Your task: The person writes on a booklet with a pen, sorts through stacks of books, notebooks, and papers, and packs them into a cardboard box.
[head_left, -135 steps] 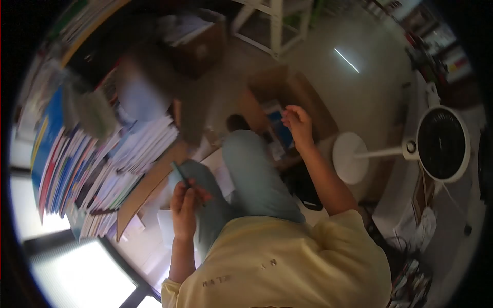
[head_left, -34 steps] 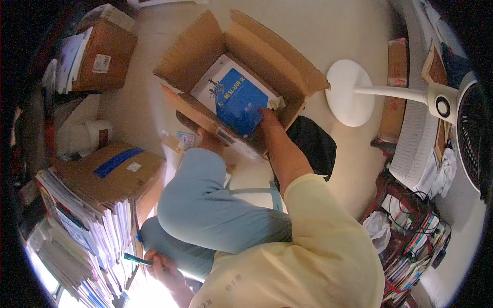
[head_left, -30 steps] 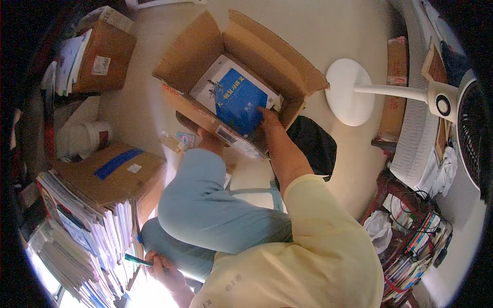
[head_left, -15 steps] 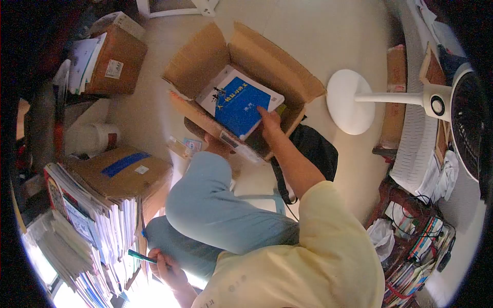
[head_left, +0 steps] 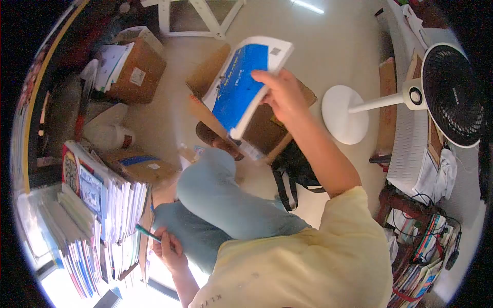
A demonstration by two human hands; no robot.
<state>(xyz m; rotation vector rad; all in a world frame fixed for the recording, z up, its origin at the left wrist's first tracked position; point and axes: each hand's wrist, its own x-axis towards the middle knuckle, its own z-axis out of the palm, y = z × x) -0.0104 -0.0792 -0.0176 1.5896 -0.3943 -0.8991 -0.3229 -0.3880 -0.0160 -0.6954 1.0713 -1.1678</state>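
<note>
My right hand grips a thick book by its right edge, thumb on top of the blue and white cover. The book is tilted above the open cardboard box, hiding much of its inside. Down by my thigh, my left hand is closed around a slim green pen, which points toward the stacked papers.
Tall stacks of books and papers stand at the left, by a closed carton. A white fan stands right of the box, beside a black bag. Books fill a rack at lower right.
My right hand has lifted the book up out of the box, and it now tilts above the rim. My left hand still holds the pen in nearly the same place. The view has shifted slightly.
</note>
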